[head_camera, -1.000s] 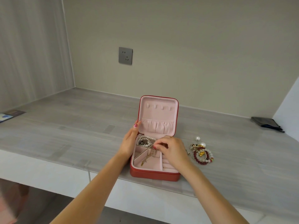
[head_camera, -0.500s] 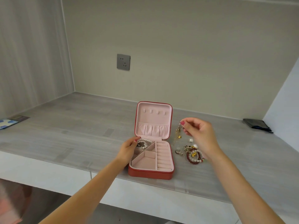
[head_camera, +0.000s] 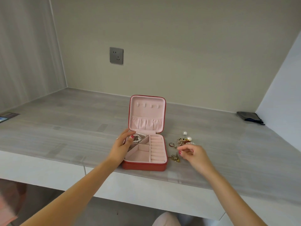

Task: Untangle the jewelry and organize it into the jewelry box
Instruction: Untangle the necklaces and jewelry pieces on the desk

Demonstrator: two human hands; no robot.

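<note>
The left hand rested open on the left rim of the red jewelry box, whose pink-lined lid stood upright on the grey counter. A pearl bracelet filled its back-left compartment. Just right, the right hand, fingers loosely curled, hovered over tangled jewelry.

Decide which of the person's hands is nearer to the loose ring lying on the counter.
Right. The right hand hovers just beside the ring; the left hand rests on the jewelry box's far side.

Wall socket, dark pouch, perhaps a card.
</note>
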